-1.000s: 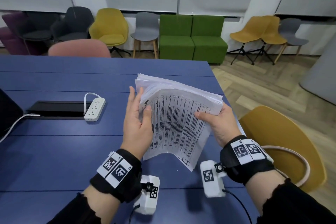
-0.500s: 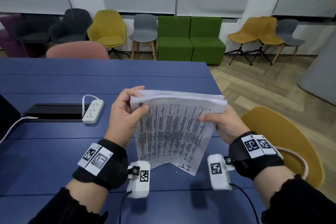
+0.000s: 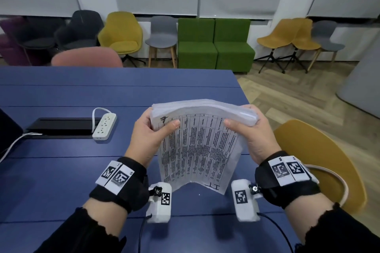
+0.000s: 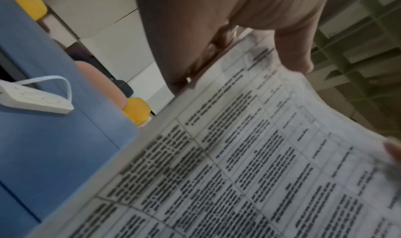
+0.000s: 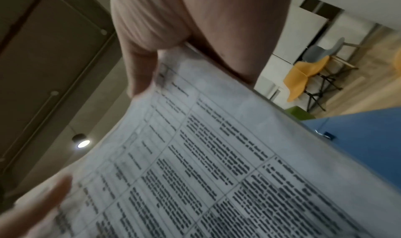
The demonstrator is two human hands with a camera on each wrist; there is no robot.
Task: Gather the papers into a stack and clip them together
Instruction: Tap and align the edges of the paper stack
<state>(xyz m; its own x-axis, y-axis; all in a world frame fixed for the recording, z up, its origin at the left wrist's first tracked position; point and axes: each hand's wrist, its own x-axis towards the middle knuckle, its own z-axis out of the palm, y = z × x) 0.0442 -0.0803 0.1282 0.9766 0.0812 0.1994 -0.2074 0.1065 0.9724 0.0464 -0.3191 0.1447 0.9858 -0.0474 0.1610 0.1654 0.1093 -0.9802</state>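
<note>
Standing on its lower edge on the blue table [image 3: 61, 170], the stack of papers [image 3: 197, 150] is held upright between both hands, printed table facing the person, top edge bowed and fairly even. Left hand [image 3: 149, 139] grips the upper left corner, thumb across the front sheet and fingers curled behind; right hand [image 3: 255, 137] grips the upper right corner the same way. Both wrist views confirm a thumb pressed on the printed face. Assessment: gathering appears done and the squaring step is in hand; clipping is not yet begun. No clip is visible in any view, so the next move calls for one hand to keep the aligned edge pinched while the other locates a clip. A white power strip [image 3: 104, 126] lies well apart to the left, beside a black cable tray [image 3: 59, 127].
</note>
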